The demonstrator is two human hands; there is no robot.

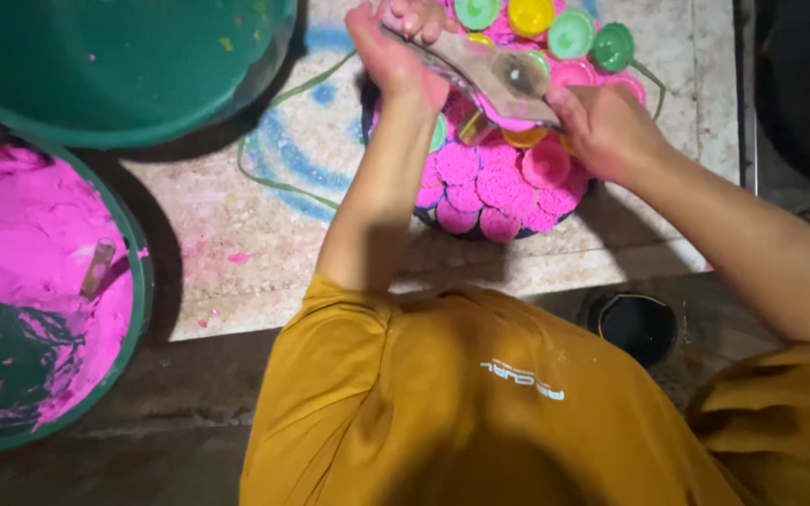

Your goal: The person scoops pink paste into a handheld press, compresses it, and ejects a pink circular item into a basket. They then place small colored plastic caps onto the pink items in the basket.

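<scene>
**Both hands on a flat scraper laid across the pink-filled moulds**

Clearly the flat scraper [485,75], a pale, worn strip smeared with pink, is the thing in hand. Its long axis runs from about ten o'clock to four o'clock across the upper middle of the view. The left hand [396,42] has its grip clenched on the ten o'clock end, fingers curled over the top edge. The right hand [607,126] has its grip closed around the four o'clock end. Neither hand is nearer than the other, since each holds one end and the strip spans the gap between them.

Directly beneath the scraper lies a round tray [508,230] packed with small round moulds. The moulds at six o'clock [480,183] are filled level with bright pink paste. Those at twelve o'clock, a yellow mould [530,14] and green moulds [592,39], look empty or less full, though the view there is cut off and I cannot be sure. The tray rests on a pale stone surface [236,215] marked with blue swirls.

Well apart at nine o'clock stands a green basin [133,281] holding a heap of the same pink paste, with a small stick [97,267] sunk in it. Another green tub [142,56], seemingly empty, sits at eleven o'clock, overlapping the first. A dark round drain [637,323] lies at five o'clock.
</scene>
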